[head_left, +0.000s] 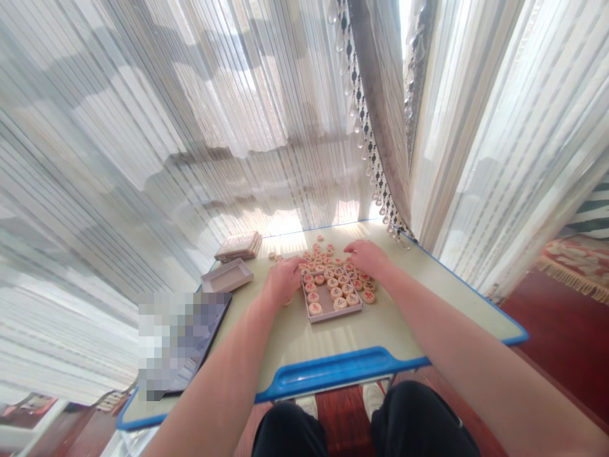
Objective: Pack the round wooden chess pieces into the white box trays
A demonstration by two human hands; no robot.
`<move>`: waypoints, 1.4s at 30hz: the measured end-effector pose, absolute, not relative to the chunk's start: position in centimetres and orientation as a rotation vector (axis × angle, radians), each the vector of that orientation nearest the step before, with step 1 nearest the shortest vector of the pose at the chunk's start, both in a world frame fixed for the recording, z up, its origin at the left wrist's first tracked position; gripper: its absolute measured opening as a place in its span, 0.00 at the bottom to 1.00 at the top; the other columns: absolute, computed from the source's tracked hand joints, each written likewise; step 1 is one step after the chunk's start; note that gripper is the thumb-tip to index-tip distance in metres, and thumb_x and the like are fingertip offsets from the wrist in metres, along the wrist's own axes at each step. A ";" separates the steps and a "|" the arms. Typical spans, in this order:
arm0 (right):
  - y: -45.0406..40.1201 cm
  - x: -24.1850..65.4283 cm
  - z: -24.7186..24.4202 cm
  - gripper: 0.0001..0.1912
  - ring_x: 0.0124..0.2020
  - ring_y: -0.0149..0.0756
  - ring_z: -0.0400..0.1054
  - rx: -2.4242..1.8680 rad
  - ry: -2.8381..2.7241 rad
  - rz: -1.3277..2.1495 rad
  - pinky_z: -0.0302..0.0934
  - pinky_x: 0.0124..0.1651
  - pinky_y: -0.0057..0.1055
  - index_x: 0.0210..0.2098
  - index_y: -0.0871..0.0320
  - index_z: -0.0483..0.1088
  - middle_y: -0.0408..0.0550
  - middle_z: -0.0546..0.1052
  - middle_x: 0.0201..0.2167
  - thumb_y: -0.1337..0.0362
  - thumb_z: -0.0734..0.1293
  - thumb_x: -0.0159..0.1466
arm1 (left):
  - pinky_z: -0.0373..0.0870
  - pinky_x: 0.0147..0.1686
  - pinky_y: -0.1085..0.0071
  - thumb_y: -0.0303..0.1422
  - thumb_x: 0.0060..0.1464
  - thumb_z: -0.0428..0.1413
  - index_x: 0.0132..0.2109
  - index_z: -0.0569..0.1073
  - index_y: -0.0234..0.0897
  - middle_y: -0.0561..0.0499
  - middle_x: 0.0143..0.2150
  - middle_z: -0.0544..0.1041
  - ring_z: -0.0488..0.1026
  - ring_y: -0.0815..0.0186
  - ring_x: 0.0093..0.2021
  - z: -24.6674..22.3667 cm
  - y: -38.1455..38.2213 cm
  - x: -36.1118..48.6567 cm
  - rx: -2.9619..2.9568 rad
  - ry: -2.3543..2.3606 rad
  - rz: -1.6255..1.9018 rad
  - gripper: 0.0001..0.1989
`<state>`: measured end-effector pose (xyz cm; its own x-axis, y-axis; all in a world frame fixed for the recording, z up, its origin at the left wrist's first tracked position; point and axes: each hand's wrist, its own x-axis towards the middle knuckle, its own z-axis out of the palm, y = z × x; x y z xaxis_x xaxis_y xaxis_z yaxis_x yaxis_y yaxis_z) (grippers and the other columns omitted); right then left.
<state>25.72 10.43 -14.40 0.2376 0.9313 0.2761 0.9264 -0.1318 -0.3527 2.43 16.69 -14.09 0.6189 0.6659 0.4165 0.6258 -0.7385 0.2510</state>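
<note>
Round Chinese chess pieces with red or dark characters lie loose behind and to the right of a shallow box. Inside that box, more pieces stand along its left side, back and right side, with bare floor in the middle. My left hand is at the box's back left corner, fingers stretched toward the loose pieces; its thumb is hidden. Over the loose pieces at the right, my right hand hovers or rests with fingers bent slightly and apart. I see no piece held in either hand.
A second shallow tray or lid lies at the left, with a flat stacked case behind it. A dark-edged, pixelated tablet-like object is at the front left. The pale folding table has a blue rim; curtains hang behind it.
</note>
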 end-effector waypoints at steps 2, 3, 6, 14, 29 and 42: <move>10.3 26.2 -14.1 0.18 0.40 0.37 0.70 -2.200 -1.563 0.117 0.60 0.43 0.29 0.44 0.58 0.73 0.51 0.76 0.41 0.70 0.58 0.57 | 0.65 0.50 0.65 0.31 0.57 0.41 0.48 0.72 0.38 0.47 0.48 0.76 0.71 0.61 0.48 -14.1 16.7 2.4 2.746 1.121 0.730 0.18; 10.2 26.4 -14.1 0.17 0.36 0.37 0.71 -2.253 -1.528 0.175 0.61 0.39 0.29 0.43 0.59 0.73 0.52 0.77 0.37 0.69 0.59 0.57 | 0.65 0.49 0.65 0.33 0.58 0.41 0.48 0.72 0.38 0.48 0.47 0.76 0.71 0.61 0.48 -14.1 16.7 2.5 2.740 1.118 0.709 0.18; 10.2 26.4 -14.0 0.14 0.29 0.37 0.71 -2.306 -1.551 0.282 0.60 0.34 0.28 0.36 0.60 0.76 0.52 0.78 0.29 0.66 0.61 0.56 | 0.67 0.44 0.66 0.40 0.61 0.37 0.44 0.73 0.39 0.48 0.43 0.77 0.72 0.61 0.43 -14.2 16.7 2.4 2.721 1.064 0.654 0.21; 9.9 25.2 -13.2 0.15 0.38 0.36 0.70 -2.208 -1.629 0.349 0.60 0.36 0.25 0.39 0.58 0.76 0.49 0.78 0.37 0.64 0.62 0.55 | 0.66 0.42 0.67 0.44 0.61 0.32 0.40 0.73 0.38 0.46 0.36 0.77 0.72 0.62 0.39 -14.4 17.1 2.2 2.690 1.053 0.694 0.26; 10.4 25.3 -14.1 0.21 0.40 0.37 0.70 -2.112 -1.704 0.382 0.62 0.39 0.26 0.49 0.56 0.71 0.47 0.76 0.44 0.67 0.60 0.57 | 0.63 0.31 0.67 0.43 0.61 0.34 0.31 0.69 0.39 0.46 0.29 0.74 0.70 0.62 0.31 -13.2 16.1 2.3 2.765 1.023 0.647 0.23; 10.7 24.0 -14.8 0.25 0.50 0.43 0.61 -1.951 -1.895 0.090 0.52 0.54 0.39 0.45 0.51 0.72 0.46 0.72 0.49 0.54 0.47 0.66 | 0.64 0.51 0.65 0.51 0.58 0.28 0.43 0.75 0.36 0.47 0.43 0.78 0.72 0.61 0.47 -14.7 17.4 1.9 2.364 1.086 0.771 0.36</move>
